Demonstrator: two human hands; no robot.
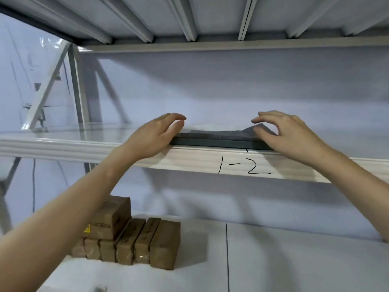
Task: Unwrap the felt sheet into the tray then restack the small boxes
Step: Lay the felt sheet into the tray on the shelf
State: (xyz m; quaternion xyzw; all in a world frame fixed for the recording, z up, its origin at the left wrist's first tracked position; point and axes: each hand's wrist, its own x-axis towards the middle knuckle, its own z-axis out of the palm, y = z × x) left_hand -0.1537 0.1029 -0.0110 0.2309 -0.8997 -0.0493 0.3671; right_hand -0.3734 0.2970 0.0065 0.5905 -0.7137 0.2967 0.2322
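The tray (212,142) shows only its dark near edge on the upper shelf (84,147), its ends hidden behind both hands. Grey felt sheet (212,133) lies in it, rumpled toward the right. The left hand (155,137) rests loosely curved on the tray's left end; the right hand (288,134) has fingers spread, relaxed, touching the felt. Below, on the white lower shelf (273,260), the small boxes (134,239) stand partly behind the left forearm. "1-2" (244,166) is handwritten on the shelf's front.

Both hands (212,133) on felt sheet (214,134) in tray (214,142)
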